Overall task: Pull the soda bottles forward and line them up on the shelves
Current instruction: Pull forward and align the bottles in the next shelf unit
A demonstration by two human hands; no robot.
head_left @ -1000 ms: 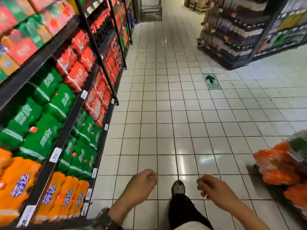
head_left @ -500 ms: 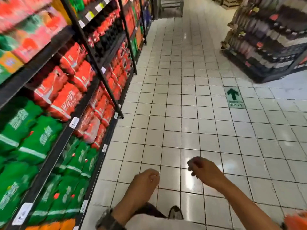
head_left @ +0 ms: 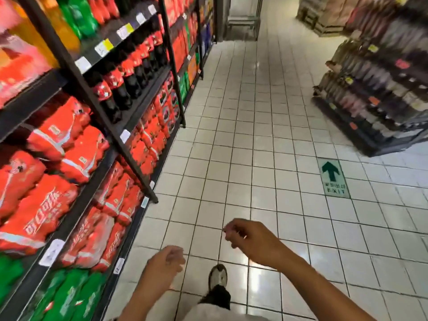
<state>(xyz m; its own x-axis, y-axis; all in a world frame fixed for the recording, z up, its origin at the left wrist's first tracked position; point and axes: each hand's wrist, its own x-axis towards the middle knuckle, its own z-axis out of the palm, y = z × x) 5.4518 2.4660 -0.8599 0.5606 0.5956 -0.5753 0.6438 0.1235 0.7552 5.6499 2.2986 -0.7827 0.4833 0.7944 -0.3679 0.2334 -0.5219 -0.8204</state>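
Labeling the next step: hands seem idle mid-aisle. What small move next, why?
Probably turn left and reach the left hand toward the cola bottles: it and the right hand hang empty over the floor, clear of the shelves.

We are looking down a shop aisle, standing on a floor [head_left: 254,135] of white square tiles with dark grout. Black metal shelving [head_left: 129,144] is running along the left, from near to far. A green exit-arrow sticker [head_left: 333,178] is lying on the tiles to the right. Further right, a dark display rack [head_left: 382,144] is standing apart. Light is glaring off the floor close to us, and a metal frame [head_left: 243,22] is standing at the far end.
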